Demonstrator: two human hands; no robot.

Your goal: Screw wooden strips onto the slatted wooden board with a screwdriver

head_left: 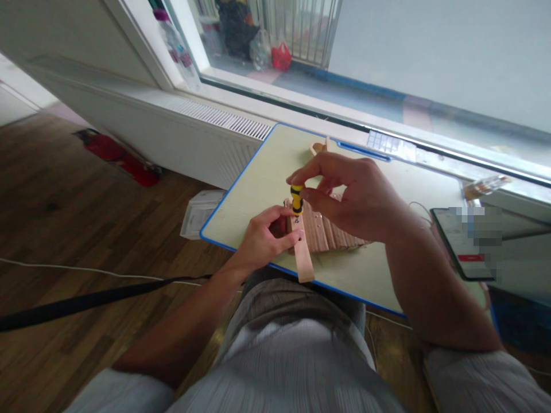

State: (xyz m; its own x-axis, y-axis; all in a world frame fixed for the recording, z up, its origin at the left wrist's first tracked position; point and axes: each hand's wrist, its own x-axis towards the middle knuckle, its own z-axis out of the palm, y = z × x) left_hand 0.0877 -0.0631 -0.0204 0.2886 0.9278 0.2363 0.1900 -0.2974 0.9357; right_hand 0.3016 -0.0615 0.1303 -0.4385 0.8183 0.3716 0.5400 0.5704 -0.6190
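Note:
My right hand pinches a short yellow-and-black screwdriver by its handle and holds it upright, tip down on a light wooden strip. My left hand is closed on the left end of that strip and steadies it. The strip sticks out over the near edge of the pale small table. Under and behind my right hand lies a wooden slatted piece made of several strips.
A phone lies at the table's right edge. Another wooden part sits at the far edge by a blue handle. A radiator and window run behind. A box and red objects lie on the wooden floor.

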